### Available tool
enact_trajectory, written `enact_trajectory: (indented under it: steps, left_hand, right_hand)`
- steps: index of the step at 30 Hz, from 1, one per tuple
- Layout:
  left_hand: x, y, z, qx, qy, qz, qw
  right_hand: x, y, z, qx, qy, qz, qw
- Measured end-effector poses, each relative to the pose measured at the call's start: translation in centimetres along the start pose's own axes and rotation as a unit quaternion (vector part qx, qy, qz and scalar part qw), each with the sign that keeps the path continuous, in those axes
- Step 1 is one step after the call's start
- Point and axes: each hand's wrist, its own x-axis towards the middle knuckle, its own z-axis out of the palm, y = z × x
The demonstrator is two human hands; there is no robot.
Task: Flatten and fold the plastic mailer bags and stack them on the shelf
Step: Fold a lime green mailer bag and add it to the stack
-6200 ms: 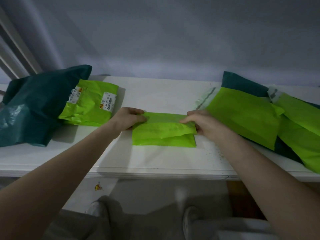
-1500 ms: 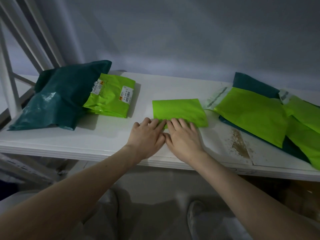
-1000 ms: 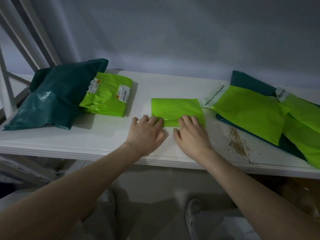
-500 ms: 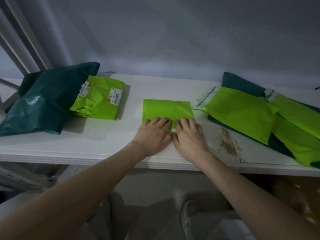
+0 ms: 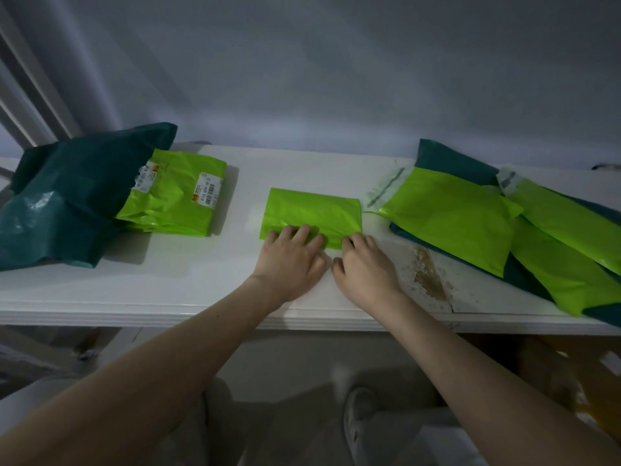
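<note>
A folded lime-green mailer [image 5: 312, 210] lies flat in the middle of the white shelf [image 5: 188, 274]. My left hand [image 5: 290, 260] rests palm down with spread fingertips on the mailer's near edge. My right hand [image 5: 364, 267] lies beside it, fingertips at the near right corner. Neither hand grips anything. A stack of folded green mailers with labels [image 5: 174, 200] sits at the left on a dark green bag [image 5: 64, 196]. Unfolded green mailers [image 5: 450, 216] lie at the right over a dark green one [image 5: 447, 161].
A grey wall runs behind the shelf. A brown worn patch [image 5: 428, 274] marks the shelf surface right of my right hand. White frame bars [image 5: 30, 95] rise at the far left. My feet and the floor show below the shelf's front edge.
My hands, side by side on the mailer's near edge half a second ago, have moved slightly apart, the right one toward the near right corner. The mailer stays flat in place.
</note>
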Motion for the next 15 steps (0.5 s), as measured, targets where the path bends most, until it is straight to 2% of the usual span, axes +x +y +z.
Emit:
enact_trajectory:
  steps: [6, 11, 15]
  left_hand:
    - [0.0, 0.1, 0.0, -0.024, 0.008, -0.010, 1.000]
    - [0.1, -1.1, -0.3, -0.023, -0.016, -0.013, 1.000]
    - [0.1, -2.7, -0.3, 0.002, 0.002, -0.026, 1.000]
  right_hand:
    - [-0.1, 0.5, -0.4, -0.005, 0.014, 0.027, 1.000]
    - [0.7, 0.2, -0.7, 0.037, 0.053, 0.024, 0.998]
    - [1.4, -0.2, -0.8, 0.077, 0.081, 0.022, 0.993]
